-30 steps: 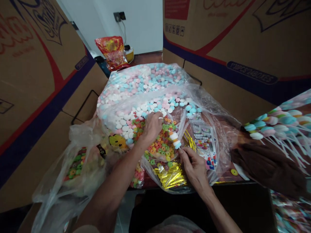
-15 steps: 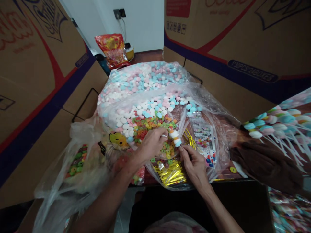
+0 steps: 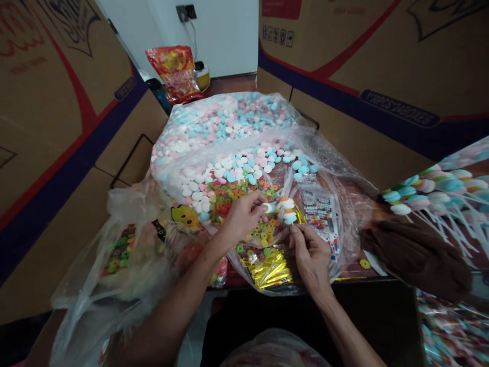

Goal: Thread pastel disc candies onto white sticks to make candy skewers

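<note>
My left hand [image 3: 246, 216] pinches a white round marshmallow [image 3: 268, 208] between thumb and fingertips, just left of a small candy skewer [image 3: 287, 210]. That skewer stands roughly upright, stacked with white, orange and blue pieces. Its lower end is in the closed fingers of my right hand [image 3: 311, 250]; most of the stick is hidden. Beneath my left hand lie ring-shaped gummies [image 3: 225, 201] in green, red, yellow and orange. Past them, loose pink, white and blue marshmallows [image 3: 244, 165] spill from a large clear plastic bag [image 3: 229, 117]. Gold twist ties [image 3: 273, 270] lie in front of my hands.
Finished candy skewers [image 3: 439, 196] with white sticks lie at right, beside a brown cloth [image 3: 416, 255]. Tall cardboard boxes [image 3: 367, 66] flank the table. Printed clear packets [image 3: 319, 209] lie right of my hands, a plastic bag of gummies [image 3: 126, 255] at left, a red snack bag [image 3: 175, 74] behind.
My left hand has brought a white marshmallow into plain sight beside the skewer. My right hand and the skewer have shifted slightly right, and the skewer is more upright.
</note>
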Demonstrator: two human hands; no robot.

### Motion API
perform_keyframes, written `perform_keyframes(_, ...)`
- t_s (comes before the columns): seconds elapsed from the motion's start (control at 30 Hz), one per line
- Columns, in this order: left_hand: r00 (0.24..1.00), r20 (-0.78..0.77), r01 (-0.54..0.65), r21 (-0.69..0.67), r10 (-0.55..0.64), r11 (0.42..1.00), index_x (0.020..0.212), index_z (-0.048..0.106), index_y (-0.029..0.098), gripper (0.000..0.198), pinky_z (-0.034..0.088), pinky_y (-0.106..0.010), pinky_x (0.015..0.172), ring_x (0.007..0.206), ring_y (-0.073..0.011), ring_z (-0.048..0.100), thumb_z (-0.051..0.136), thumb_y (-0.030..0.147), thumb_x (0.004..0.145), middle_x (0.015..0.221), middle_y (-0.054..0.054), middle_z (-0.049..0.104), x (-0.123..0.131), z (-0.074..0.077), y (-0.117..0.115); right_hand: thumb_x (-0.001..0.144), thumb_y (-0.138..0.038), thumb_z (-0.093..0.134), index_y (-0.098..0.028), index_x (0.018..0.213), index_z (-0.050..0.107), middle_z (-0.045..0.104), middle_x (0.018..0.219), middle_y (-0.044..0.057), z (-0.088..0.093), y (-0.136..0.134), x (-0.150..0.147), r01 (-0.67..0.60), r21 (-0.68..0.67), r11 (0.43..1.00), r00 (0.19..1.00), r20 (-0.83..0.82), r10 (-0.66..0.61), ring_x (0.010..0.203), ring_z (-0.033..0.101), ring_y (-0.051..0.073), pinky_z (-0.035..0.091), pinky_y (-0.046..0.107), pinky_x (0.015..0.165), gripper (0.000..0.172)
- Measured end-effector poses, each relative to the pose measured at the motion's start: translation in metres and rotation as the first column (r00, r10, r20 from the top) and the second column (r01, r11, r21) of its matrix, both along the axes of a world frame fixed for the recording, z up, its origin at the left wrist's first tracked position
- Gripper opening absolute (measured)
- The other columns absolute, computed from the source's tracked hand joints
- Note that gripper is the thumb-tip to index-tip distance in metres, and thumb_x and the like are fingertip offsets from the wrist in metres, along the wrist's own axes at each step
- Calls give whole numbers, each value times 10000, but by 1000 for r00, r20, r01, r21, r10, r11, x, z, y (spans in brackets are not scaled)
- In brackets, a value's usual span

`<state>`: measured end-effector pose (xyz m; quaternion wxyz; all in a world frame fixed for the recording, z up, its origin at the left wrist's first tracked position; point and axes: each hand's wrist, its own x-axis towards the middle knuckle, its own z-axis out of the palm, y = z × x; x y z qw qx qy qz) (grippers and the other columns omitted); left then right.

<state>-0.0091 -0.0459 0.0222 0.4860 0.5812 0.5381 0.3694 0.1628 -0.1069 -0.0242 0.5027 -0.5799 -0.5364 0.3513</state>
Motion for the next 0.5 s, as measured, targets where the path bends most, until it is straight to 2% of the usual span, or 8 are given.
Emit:
perform_keyframes(0.1, 995, -98, 31, 39, -27, 999, 853, 566, 192, 29, 464, -245, 584, 602, -133, 595, 539, 190, 844, 660, 20, 584, 10, -4, 0, 932, -379, 540, -191, 701, 579, 479, 581, -42, 0, 0, 0, 0, -10, 1000, 1000, -16, 0, 548, 437, 121, 367, 241, 552, 301)
perform_keyframes(0.2, 967, -257, 44, 158, -2, 986, 828, 574, 182, 51, 489, -269, 668, 707, -138, 596, 543, 142, 830, 825, -16, 596, 12, -5, 0, 931, -403, 538, -197, 691, 561, 469, 573, -45, 0, 0, 0, -10, -9, 1000, 999, -40, 10, 544, 428, 122, 364, 241, 546, 318)
perform_keyframes(0.3, 928, -366, 170, 256, -68, 952, 831, 583, 178, 105, 497, -308, 824, 900, -170, 597, 525, 91, 825, 991, -53, 589, 12, -5, 0, 932, -414, 543, -197, 697, 564, 468, 576, -44, -1, -1, 0, -19, -16, 1000, 999, -40, 18, 546, 426, 123, 362, 243, 546, 320)
perform_keyframes(0.4, 889, -421, 313, 265, -183, 912, 874, 592, 184, 160, 469, -325, 920, 993, -182, 581, 494, 64, 834, 1044, -54, 587, 14, -6, 1, 937, -407, 543, -196, 703, 569, 469, 579, -44, -3, -1, 1, -24, -15, 1000, 999, -33, 24, 552, 430, 124, 367, 247, 558, 316)
perform_keyframes(0.5, 878, -441, 326, 263, -187, 908, 881, 600, 181, 170, 462, -322, 909, 966, -181, 574, 480, 67, 843, 1006, -50, 576, 14, -4, 0, 944, -399, 537, -198, 701, 562, 470, 585, -44, -4, -1, 1, -31, -10, 999, 999, -35, 31, 556, 432, 125, 367, 249, 561, 317)
